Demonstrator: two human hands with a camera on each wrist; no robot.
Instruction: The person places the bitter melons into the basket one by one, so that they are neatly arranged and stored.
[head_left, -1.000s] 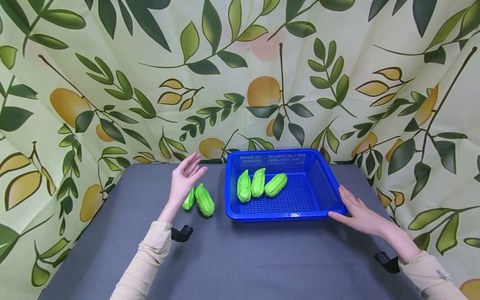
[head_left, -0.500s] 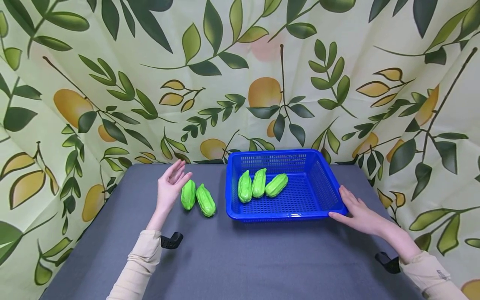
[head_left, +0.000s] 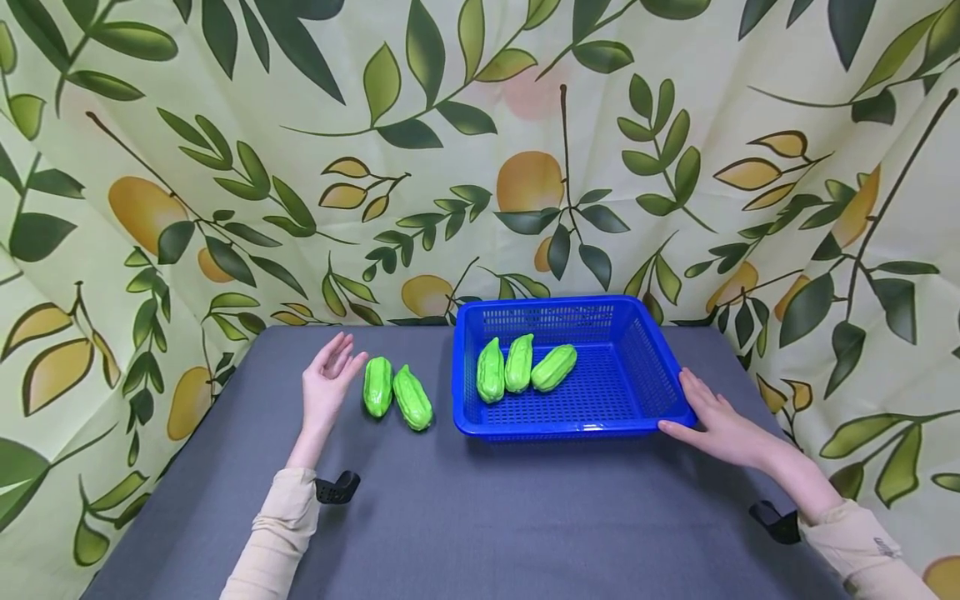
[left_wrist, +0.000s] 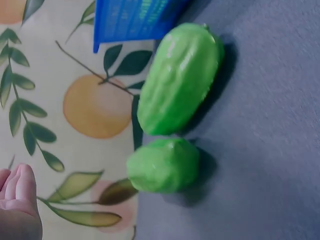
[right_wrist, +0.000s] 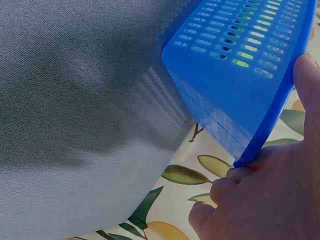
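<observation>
Two bright green, ridged bitter melons lie on the grey table left of the basket: a left one (head_left: 378,387) and a right one (head_left: 413,398). Beside the left one is my left hand (head_left: 327,387), raised with loosely bent fingers and nothing in it. The left wrist view shows both melons, the nearer one (left_wrist: 163,166) end-on, with only part of the hand (left_wrist: 19,200) at the edge. My right hand (head_left: 716,425) rests on the front right corner of a blue plastic basket (head_left: 570,429), thumb at the front rim, fingers along the right side.
Three more bitter melons (head_left: 517,364) lie in the left half of the basket. Behind the table (head_left: 525,525) hangs a leaf-and-fruit patterned cloth (head_left: 450,167), close to the basket's far side. Black wrist mounts (head_left: 337,488) stick out at both wrists.
My left hand has moved left and slightly toward me, away from the two melons on the table, uncovering the left one. The right hand and basket have stayed put.
</observation>
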